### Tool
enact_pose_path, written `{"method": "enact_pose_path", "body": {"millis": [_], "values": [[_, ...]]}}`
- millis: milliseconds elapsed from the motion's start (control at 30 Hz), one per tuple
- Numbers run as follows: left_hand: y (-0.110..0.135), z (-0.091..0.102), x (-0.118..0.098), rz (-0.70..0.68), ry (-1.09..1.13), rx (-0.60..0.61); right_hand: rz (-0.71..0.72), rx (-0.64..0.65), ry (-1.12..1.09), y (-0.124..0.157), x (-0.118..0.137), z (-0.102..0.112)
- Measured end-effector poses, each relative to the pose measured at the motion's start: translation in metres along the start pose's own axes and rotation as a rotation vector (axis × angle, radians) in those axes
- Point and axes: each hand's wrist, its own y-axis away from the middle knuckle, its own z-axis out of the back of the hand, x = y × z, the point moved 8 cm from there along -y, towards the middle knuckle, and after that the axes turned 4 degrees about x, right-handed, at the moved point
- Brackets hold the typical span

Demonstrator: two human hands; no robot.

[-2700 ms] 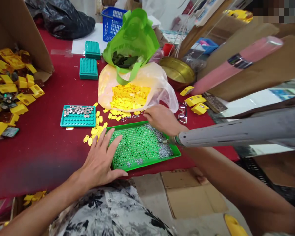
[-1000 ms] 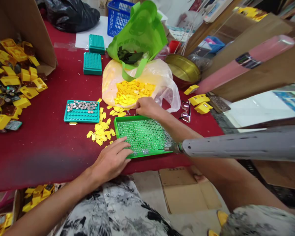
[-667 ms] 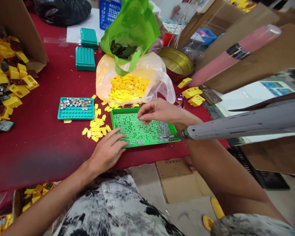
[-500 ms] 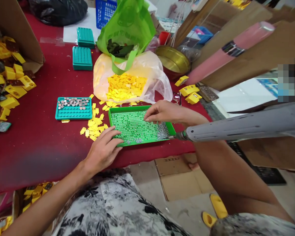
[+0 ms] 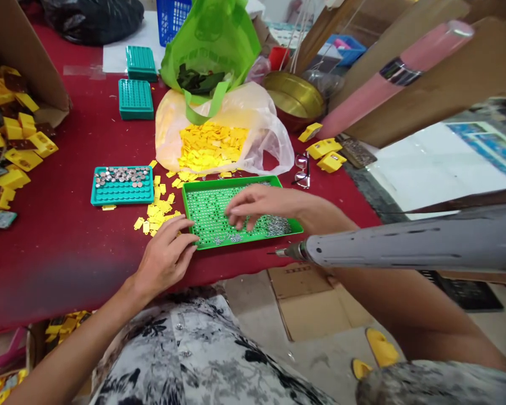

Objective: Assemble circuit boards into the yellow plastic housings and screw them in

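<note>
A green perforated tray [image 5: 213, 184] lies on the red-covered table, with small metal screws standing in many holes. A heap of loose screws [image 5: 278, 226] fills its right end, and a few lie along the near side. My left hand [image 5: 168, 253] rests at the tray's near left corner, fingers stretched out and apart on the rim. Above the middle of the tray hovers my right hand [image 5: 263, 203], its fingers bent but apart; nothing shows between them. A grey electric screwdriver [image 5: 362, 241] hangs in front of my right forearm, its bit pointing left.
Small yellow plastic pieces [image 5: 158, 211] lie left of the tray. Beyond are a teal tray [image 5: 122, 196] with round metal discs, a plastic bag [image 5: 168, 135] of yellow pieces, a green bag [image 5: 211, 39] and a brass bowl [image 5: 295, 95]. Glasses [image 5: 302, 171] lie at right.
My right hand has moved left over the tray, and its fingers have loosened from a pinch. The screwdriver hangs lower, off the tray's corner. My left hand stays at the rim.
</note>
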Motion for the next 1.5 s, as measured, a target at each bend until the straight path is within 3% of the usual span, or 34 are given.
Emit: {"method": "enact_pose_path", "body": {"millis": [67,133,233,300,367,467,600,700,833,900,967,1067,1167,1300,1367,1500], "values": [[0.0,0.0,0.0,-0.003,0.004,0.009,-0.019,-0.016,0.132,0.012,-0.003,0.007],[0.0,-0.002,0.001,-0.01,0.01,0.033,0.047,-0.056,0.113,0.015,0.007,0.004],[-0.001,-0.004,0.001,-0.036,-0.002,0.064,0.186,0.004,-0.176,0.003,0.028,-0.029],[0.0,-0.004,0.001,-0.045,-0.022,0.055,0.182,0.116,-0.3,-0.007,0.033,-0.053],[0.0,-0.004,0.001,-0.042,-0.036,0.037,0.137,0.193,-0.272,-0.009,0.029,-0.061],[0.0,-0.005,0.001,-0.038,-0.031,0.025,0.044,0.221,-0.053,0.008,0.013,-0.038],[-0.001,-0.004,0.001,-0.04,-0.007,0.017,-0.024,0.104,0.131,0.025,0.005,-0.002],[-0.001,-0.004,0.002,-0.038,0.0,0.025,0.044,0.068,-0.055,0.01,0.013,-0.015],[-0.001,-0.005,0.002,-0.038,-0.006,0.032,0.025,0.209,-0.29,-0.009,0.0,-0.043],[0.0,-0.005,0.003,-0.032,0.001,0.033,-0.043,0.211,-0.241,-0.002,-0.017,-0.03],[0.0,-0.005,0.003,-0.031,0.011,0.031,-0.128,0.145,-0.133,0.016,-0.032,-0.003],[0.0,-0.005,0.003,-0.031,0.02,0.03,-0.119,-0.026,-0.027,0.036,-0.027,0.028],[-0.001,-0.005,0.003,-0.018,0.022,0.046,-0.005,-0.036,-0.077,0.029,-0.003,0.01],[-0.001,-0.005,0.003,-0.012,0.019,0.045,0.056,0.175,-0.166,0.008,0.009,-0.033],[-0.001,-0.005,0.004,-0.01,0.019,0.04,0.024,0.193,-0.051,0.012,0.001,-0.028],[0.0,-0.005,0.003,-0.017,0.028,0.044,-0.071,0.052,0.164,0.03,-0.014,0.012]]}}
